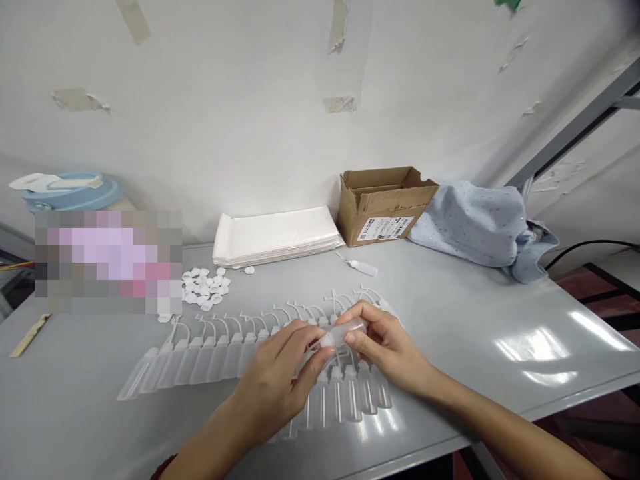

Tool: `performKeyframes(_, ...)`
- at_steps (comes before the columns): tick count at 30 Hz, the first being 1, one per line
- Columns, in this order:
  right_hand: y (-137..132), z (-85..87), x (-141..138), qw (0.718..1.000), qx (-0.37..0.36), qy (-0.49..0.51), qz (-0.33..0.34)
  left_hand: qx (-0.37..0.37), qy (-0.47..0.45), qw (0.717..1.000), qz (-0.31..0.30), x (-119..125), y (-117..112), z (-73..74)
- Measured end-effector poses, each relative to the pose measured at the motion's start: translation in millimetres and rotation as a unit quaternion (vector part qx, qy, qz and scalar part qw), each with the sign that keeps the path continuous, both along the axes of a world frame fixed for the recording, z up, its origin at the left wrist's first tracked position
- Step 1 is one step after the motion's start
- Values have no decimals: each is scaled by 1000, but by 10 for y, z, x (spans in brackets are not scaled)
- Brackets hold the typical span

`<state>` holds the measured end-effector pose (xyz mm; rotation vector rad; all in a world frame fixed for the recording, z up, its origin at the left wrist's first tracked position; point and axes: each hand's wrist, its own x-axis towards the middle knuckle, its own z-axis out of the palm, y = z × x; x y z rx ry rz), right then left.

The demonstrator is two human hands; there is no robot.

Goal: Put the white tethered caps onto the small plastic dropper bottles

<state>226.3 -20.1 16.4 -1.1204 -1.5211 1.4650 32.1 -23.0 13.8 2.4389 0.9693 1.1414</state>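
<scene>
Between my hands is a small translucent squeeze bottle (346, 331), tilted nearly sideways. My right hand (387, 340) is closed around its body, thumb below and fingers above. At the white neck end, the fingertips of my left hand (277, 367) are closed in a pinch, partly hiding the cap. Behind and to the left runs a row of similar bottles (200, 363) lying on the table, their thin cap straps curling upward. Below my hands lie several more bottles (353, 397), partly covered by my left hand.
A pile of small white caps (203, 287) lies at the left beside a blurred-out patch. White flat packets (277, 233), a cardboard box (385, 207) and a blue cloth (470, 223) line the wall. One loose bottle (364, 268) lies before the box.
</scene>
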Motion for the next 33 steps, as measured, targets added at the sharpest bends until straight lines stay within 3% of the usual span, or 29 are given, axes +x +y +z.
performKeyframes(4, -17, 1, 16, 994, 106, -36, 1, -154, 7, 988, -15, -25, 6, 75)
performKeyframes(6, -24, -13, 14, 989, 136, -63, 2, -176, 25, 984, -24, -36, 14, 82)
performKeyframes(10, -24, -48, -3, 985, 144, -90, -15, -34, 29, 999, -22, -32, 29, 26)
performKeyframes(13, -10, -64, -11, 986, 134, -98, -29, 71, 69, 995, -2, -23, 43, -33)
performKeyframes(19, 24, -77, 16, 973, 182, -138, -35, 52, 81, 995, 14, -36, 73, -104)
performKeyframes(22, 78, -71, 68, 949, 257, -170, -62, 40, 74, 995, 44, -101, 142, -121)
performKeyframes(27, 344, -131, 264, 886, 364, -248, -144, -1, 181, 962, 204, -438, 468, -145)
performKeyframes(30, 582, -233, 395, 832, 434, -326, -111, -18, 206, 947, 247, -686, 709, -145)
performKeyframes(33, 767, -333, 472, 827, 436, -346, -81, -43, 238, 939, 245, -825, 908, -146)
